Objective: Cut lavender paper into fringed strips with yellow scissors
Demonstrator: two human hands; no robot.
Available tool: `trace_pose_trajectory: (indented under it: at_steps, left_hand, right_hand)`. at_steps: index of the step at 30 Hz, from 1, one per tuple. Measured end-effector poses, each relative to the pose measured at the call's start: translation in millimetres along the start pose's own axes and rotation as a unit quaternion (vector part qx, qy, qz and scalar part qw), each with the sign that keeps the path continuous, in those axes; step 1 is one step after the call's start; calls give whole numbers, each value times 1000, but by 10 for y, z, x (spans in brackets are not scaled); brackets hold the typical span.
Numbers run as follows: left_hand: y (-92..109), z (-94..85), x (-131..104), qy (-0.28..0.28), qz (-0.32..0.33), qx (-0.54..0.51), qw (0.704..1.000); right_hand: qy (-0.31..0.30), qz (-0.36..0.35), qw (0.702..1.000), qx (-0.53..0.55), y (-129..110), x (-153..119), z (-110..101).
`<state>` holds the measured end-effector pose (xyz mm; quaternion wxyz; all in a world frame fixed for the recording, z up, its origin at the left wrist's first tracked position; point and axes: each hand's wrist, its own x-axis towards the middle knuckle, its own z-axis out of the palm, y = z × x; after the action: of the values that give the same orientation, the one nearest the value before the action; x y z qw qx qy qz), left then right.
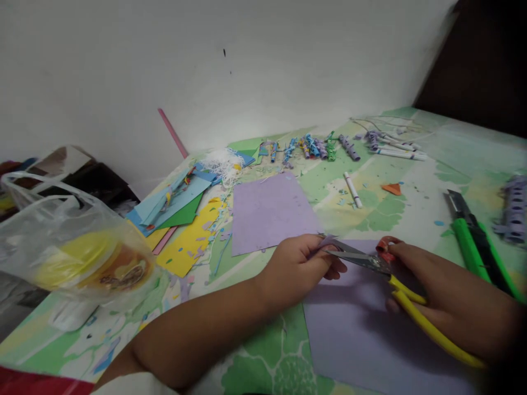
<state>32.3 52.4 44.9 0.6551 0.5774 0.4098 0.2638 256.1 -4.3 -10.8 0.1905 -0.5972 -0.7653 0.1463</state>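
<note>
My left hand pinches a small piece of purple paper between thumb and fingers. Yellow-handled scissors are in my right hand, their blades reaching to the paper at my left fingertips. A small red curled piece sits by my right index finger; whether it is attached to the scissors I cannot tell. Beneath both hands lies a large purple sheet, and a second purple sheet is flat just beyond my left hand.
Rolled, fringed paper tubes line the back of the table. A green utility knife lies at right, near a purple tube. Coloured sheets and scraps are at left, beside a plastic bag holding a yellow-lidded tub.
</note>
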Motion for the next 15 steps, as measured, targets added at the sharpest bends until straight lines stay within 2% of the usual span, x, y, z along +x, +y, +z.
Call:
trace_pose_trajectory:
  at_steps: [6, 11, 15]
  left_hand:
    - [-5, 20, -34, 9, 24, 56, 998]
    - [-28, 44, -41, 18, 30, 60, 998]
    - [-14, 35, -52, 53, 40, 63, 996]
  right_hand:
    - [-14, -14, 1000, -5, -20, 4, 11]
    - [-4, -21, 999, -33, 6, -10, 26]
    - [2, -25, 999, -34, -5, -16, 13]
